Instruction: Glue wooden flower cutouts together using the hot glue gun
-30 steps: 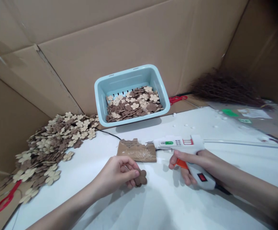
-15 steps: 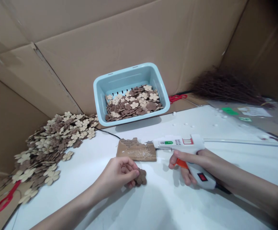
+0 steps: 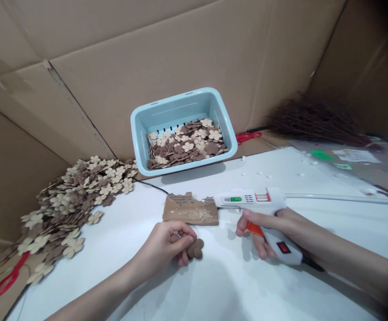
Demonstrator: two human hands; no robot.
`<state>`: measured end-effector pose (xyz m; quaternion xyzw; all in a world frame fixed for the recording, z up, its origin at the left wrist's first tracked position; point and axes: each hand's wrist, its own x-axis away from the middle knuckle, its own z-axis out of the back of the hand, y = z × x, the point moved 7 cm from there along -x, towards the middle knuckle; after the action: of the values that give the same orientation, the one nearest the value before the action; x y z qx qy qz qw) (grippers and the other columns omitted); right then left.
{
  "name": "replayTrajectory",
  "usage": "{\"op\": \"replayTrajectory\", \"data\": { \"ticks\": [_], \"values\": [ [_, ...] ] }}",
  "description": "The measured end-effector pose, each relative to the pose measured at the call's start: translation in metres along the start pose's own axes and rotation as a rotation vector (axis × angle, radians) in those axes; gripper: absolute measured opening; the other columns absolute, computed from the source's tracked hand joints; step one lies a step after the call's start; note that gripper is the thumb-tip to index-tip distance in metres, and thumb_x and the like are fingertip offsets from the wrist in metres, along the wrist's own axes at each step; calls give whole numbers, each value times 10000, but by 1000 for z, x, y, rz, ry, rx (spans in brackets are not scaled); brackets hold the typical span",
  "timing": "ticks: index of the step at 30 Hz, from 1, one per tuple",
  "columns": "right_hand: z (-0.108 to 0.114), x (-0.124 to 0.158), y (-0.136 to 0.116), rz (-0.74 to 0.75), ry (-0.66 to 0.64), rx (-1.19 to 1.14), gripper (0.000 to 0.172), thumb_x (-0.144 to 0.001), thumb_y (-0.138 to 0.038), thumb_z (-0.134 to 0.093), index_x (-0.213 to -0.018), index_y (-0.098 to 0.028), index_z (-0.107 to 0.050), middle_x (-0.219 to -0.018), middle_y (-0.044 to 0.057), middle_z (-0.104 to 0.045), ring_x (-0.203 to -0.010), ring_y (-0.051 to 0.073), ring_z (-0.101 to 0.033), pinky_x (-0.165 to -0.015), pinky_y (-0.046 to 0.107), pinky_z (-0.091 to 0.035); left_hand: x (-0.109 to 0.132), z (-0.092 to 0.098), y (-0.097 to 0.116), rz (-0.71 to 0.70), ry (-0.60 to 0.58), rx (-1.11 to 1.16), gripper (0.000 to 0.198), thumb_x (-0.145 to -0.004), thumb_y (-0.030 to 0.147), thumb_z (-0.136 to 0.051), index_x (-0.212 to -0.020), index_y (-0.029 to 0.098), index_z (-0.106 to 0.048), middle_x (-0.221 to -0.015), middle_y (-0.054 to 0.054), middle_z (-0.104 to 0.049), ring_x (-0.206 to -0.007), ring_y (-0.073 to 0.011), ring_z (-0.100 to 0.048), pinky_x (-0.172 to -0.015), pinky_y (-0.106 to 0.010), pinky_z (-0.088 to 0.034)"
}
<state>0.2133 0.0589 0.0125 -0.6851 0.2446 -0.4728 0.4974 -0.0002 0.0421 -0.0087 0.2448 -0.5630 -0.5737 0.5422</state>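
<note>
Between the thumb and fingers of my left hand [image 3: 173,244] is a brown flower cutout [image 3: 196,248], held just above or on the white table; I cannot tell which. My right hand [image 3: 263,232] is wrapped round the handle of a white glue gun [image 3: 250,200], a finger at its orange trigger [image 3: 254,228]. The gun points left, and its nozzle lies over a torn piece of cardboard [image 3: 190,211] marked with whitish glue bits. A long clear glue stick [image 3: 341,197] runs out of the gun's rear to the right.
A blue basket [image 3: 183,170] of brown and cream flower cutouts stands at the back. More cutouts are heaped in a pile [image 3: 76,191] on the left, near red scissors [image 3: 11,278]. Other red scissors [image 3: 247,136] lie behind the basket. Dark twigs [image 3: 317,120] rest at back right. Cardboard walls [image 3: 263,58] surround the table.
The brown flower cutout has turned a little in my left fingers, which have shifted slightly. My right hand and the glue gun hold practically the same place.
</note>
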Motion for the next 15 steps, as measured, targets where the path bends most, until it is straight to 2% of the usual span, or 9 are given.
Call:
{"op": "replayTrajectory", "data": {
  "ticks": [6,11,13,15],
  "values": [
    [1,-1,1,-7,4,8,423,-808,-550,-564,-750,-142,-662,-453,41,-673,-356,99,-521,-411,207,-365,3,-6,9,-54,-18,-29,144,-833,253,-553,-793,132,-618,-537,5,-605,-412,-72,-499,-400,-168,-384],
    [2,-2,0,8,9,-3,432,-778,-563,-588,-745,-138,-659,-463,49,-676,-357,108,-536,-390,204,-357,2,-11,8,-106,63,-40,99,-789,133,-484,-723,140,-558,-552,10,-569,-400,-52,-429,-361,-151,-287],
    [1,-1,-1,15,12,3,439,-778,-566,-586,-734,-137,-664,-458,48,-676,-354,104,-533,-393,201,-365,2,-12,10,-185,78,-59,73,-785,124,-473,-736,153,-520,-601,18,-526,-440,-64,-483,-368,-151,-305],
    [1,0,-2,13,14,7,445,-784,-570,-578,-733,-138,-672,-448,43,-673,-348,95,-525,-392,192,-361,5,-13,19,-308,67,-165,111,-816,129,-446,-721,158,-494,-703,3,-499,-538,-84,-569,-436,-167,-390]
  ]
}}
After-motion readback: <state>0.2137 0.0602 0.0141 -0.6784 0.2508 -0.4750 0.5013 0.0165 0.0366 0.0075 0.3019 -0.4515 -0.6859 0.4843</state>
